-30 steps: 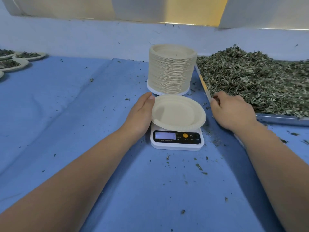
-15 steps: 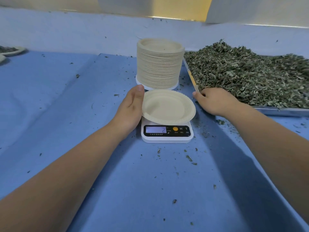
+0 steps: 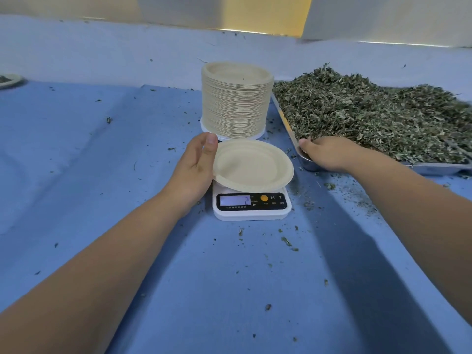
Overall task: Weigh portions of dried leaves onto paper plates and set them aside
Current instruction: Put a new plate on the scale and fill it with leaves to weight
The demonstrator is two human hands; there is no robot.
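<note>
An empty paper plate (image 3: 252,166) sits slightly tilted on a small white scale (image 3: 251,213) whose display reads 2. My left hand (image 3: 194,169) holds the plate's left rim, thumb on top and fingers beneath. My right hand (image 3: 332,153) lies palm down on the near left corner of the metal tray (image 3: 434,168), fingers curled into the heap of dried leaves (image 3: 370,118). What those fingers hold is hidden.
A tall stack of paper plates (image 3: 236,103) stands right behind the scale, touching the tray's left side. A filled plate (image 3: 9,80) shows at the far left edge. Leaf crumbs dot the blue cloth (image 3: 102,162). A wall runs along the back.
My right hand has moved from the tray's left edge into the corner of the leaf heap. The left hand stays on the plate's rim. The view shifted right and down.
</note>
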